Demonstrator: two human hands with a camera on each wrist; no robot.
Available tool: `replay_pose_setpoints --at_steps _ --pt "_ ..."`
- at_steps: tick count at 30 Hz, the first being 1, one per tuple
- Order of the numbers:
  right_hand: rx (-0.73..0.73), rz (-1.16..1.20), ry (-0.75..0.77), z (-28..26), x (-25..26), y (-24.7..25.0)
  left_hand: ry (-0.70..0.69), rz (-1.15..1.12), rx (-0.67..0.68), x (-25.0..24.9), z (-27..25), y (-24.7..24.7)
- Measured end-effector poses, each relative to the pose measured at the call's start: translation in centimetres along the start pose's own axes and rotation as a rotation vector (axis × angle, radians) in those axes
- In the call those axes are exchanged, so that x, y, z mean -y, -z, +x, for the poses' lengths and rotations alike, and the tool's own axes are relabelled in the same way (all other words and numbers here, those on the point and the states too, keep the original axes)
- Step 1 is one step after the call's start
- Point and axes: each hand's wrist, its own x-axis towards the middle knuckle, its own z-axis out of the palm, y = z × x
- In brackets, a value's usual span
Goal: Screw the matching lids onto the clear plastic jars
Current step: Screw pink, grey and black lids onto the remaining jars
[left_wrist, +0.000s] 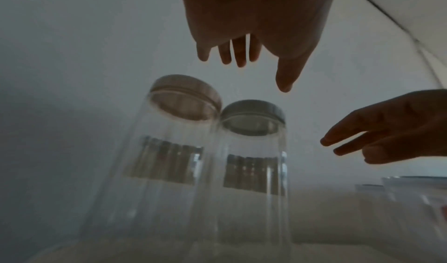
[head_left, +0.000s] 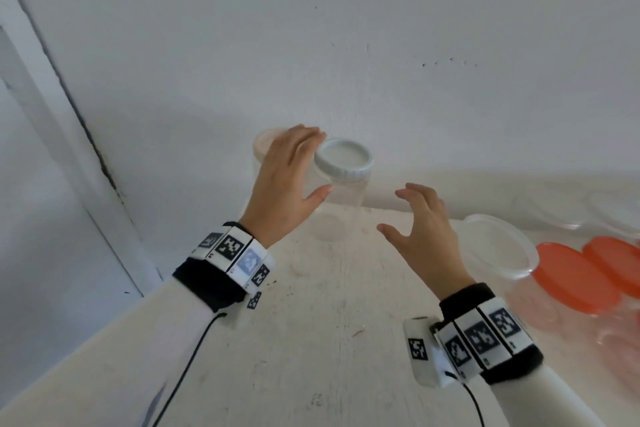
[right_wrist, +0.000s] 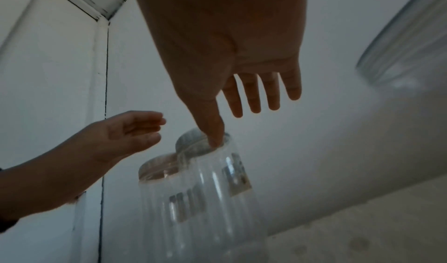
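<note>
Two tall clear jars stand at the back of the table by the wall, both with lids on. The nearer jar (head_left: 341,208) wears a white lid (head_left: 343,158). The other jar (head_left: 258,163) has a pale pinkish lid (head_left: 265,142) and is half hidden behind my left hand (head_left: 320,163). That hand hovers open beside the white lid, holding nothing. In the left wrist view my left hand (left_wrist: 262,76) hangs above both lids (left_wrist: 251,108), apart from them. My right hand (head_left: 391,210) is open to the right of the jar, fingers spread, clear of it.
A wide open clear container (head_left: 498,246) sits right of my right hand. Two orange lids (head_left: 575,277) (head_left: 613,260) rest on other containers at the far right. The wall runs close behind the jars and a white door frame (head_left: 69,114) stands at left. Bare tabletop (head_left: 329,340) lies in front.
</note>
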Motion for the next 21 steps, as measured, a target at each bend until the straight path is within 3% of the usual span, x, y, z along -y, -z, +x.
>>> replay_pose_setpoints --at_steps 3,7,14,18,21 --pt "-0.039 -0.093 -0.020 -1.5 -2.3 1.7 -0.065 0.075 0.167 -1.6 1.2 -2.0" --pt "0.000 -0.243 -0.094 -3.0 -5.7 3.4 -0.016 0.120 0.301 -2.3 1.4 -4.1" --pt "0.141 -0.362 -0.220 -4.5 -8.6 4.8 0.026 0.137 0.219 -2.0 1.4 -4.9" --pt "0.264 -0.291 -0.149 -4.2 -8.3 5.0 0.044 0.083 0.179 -1.4 1.1 -4.9" --pt "0.263 -0.206 -0.061 -3.1 -7.4 4.7 0.064 0.046 0.165 -1.3 1.2 -5.0"
